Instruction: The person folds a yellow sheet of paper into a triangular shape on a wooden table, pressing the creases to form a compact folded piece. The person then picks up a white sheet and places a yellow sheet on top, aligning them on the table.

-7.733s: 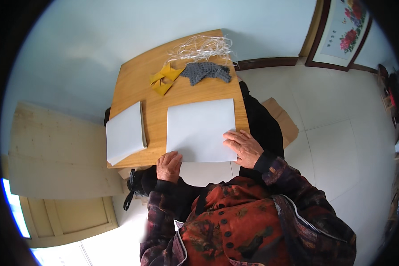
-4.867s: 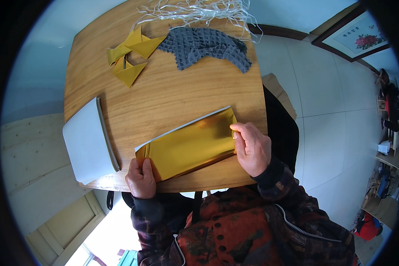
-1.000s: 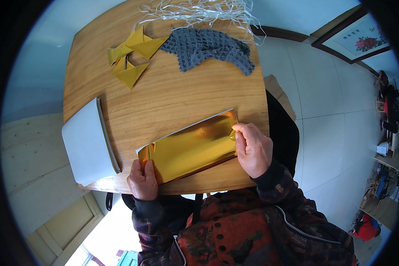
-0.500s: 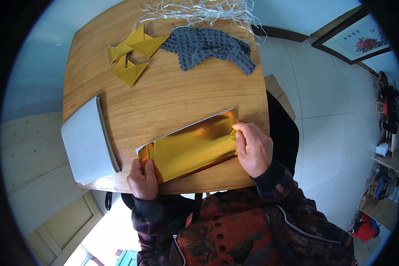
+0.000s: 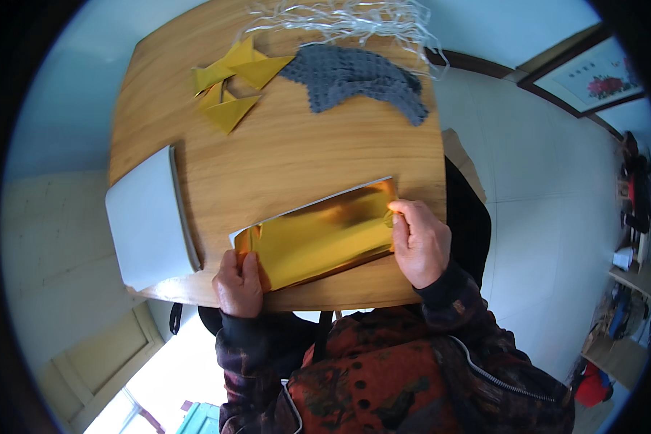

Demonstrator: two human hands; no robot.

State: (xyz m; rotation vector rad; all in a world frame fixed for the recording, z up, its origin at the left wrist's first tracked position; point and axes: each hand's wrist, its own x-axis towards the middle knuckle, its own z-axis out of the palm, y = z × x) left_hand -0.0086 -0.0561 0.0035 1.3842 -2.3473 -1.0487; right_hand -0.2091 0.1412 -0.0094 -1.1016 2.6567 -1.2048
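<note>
A folded sheet of shiny gold foil paper (image 5: 318, 239) lies slanted at the table's near edge, its right end farther from me. A thin white edge shows along its far side. My left hand (image 5: 239, 283) pinches the lower left end between thumb and fingers. At the right end, my right hand (image 5: 421, 242) is closed on the paper's edge, with thumb and forefinger together. Several folded gold paper pieces (image 5: 260, 71) lie joined or overlapping farther off on the table, their points spread outward.
Left on the table (image 5: 267, 163) lies a folded stack of white sheets (image 5: 150, 224). Beyond the gold pieces are a grey waffle-textured cloth (image 5: 362, 81) and a tangle of clear plastic strips (image 5: 347, 20). Shelves with belongings (image 5: 633, 282) stand across the floor at the right.
The whole view has shifted slightly, so the table and its things sit a little farther right. Both hands keep their hold on the gold paper, which looks nearly the same.
</note>
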